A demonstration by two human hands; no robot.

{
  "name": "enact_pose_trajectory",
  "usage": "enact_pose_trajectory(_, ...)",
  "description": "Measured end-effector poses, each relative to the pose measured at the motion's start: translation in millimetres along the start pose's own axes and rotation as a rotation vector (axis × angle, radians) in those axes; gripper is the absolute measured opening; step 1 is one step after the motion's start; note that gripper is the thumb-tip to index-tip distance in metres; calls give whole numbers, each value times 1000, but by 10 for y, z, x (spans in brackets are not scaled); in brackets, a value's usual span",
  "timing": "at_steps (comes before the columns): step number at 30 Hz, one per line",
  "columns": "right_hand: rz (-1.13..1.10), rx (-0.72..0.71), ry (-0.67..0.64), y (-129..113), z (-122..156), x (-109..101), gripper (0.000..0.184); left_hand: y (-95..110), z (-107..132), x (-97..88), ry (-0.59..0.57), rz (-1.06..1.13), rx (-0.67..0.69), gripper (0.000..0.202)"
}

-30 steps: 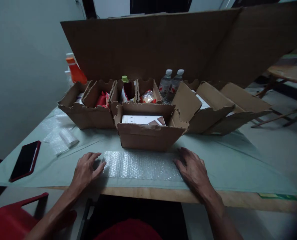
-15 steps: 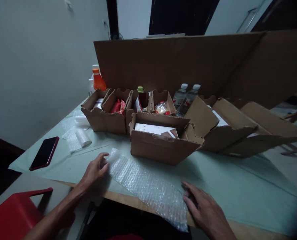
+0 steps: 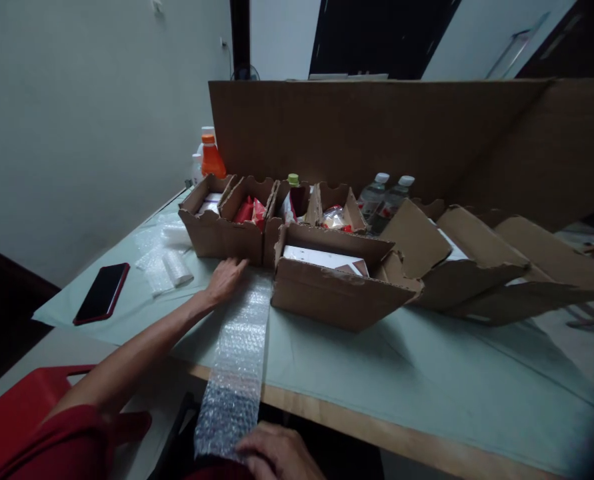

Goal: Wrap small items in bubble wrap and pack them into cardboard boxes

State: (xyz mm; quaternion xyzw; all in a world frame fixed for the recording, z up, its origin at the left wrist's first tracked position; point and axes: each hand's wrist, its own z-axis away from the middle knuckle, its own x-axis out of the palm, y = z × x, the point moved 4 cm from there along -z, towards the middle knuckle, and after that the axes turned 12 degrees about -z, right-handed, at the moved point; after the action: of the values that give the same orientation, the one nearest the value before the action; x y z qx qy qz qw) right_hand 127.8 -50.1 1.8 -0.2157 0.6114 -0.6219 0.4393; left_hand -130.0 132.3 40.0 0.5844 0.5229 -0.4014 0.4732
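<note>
Bubble wrap strip [image 3: 241,333] over near edge of surface [image 3: 377,360], left of open box [image 3: 337,293]; phone [image 3: 101,293] by left edge; box row [image 3: 227,233] behind.

The bottom edge cuts off the right hand [image 3: 277,457], which hides the near end of the bubble wrap [image 3: 239,347]; a cardboard flap [image 3: 413,235] half hides two water bottles [image 3: 384,197].

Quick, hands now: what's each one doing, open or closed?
Left hand: on the far end of the bubble wrap strip; pinching or pressing, cannot tell.
Right hand: closed on the strip's near end.
</note>
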Motion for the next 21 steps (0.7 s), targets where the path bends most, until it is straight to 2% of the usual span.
enact_pose_trajectory(2, -59, 49, 52, -5, -41, 19, 31, -10, 149, -74, -9, -8, 17, 49)
enact_pose_trajectory(5, -206, 128, 12, 1, -39, -20, 22, -97, 716, -318, -100, 153, 137, 45)
enact_pose_trajectory(8, -550, 140, 4, -21, -66, -97, 18, -108, 1495, -598, -366, 495, 272, 45)
enact_pose_trajectory(10, -815, 116, 7, -63, -134, -134, 23, -45, 1922, -717, -471, 576, 253, 60)
enact_pose_trajectory(12, -991, 87, 37, -115, -239, -166, 29, 56, 2129, -750, -412, 587, 161, 74)
enact_pose_trajectory(14, -1076, 54, 88, -165, -353, -200, 32, 183, 2111, -672, -347, 606, 77, 68)
enact_pose_trajectory(17, -1072, -9, 214, -198, -460, -277, 43, 267, 1794, -447, -245, 628, -109, 44)
enact_pose_trajectory(19, -937, -51, 334, -176, -451, -351, 54, 246, 1556, -294, -198, 598, -204, 44)
enact_pose_trajectory(21, -671, -102, 439, -144, -392, -424, 49, 204, 1392, -162, -189, 559, -231, 49)
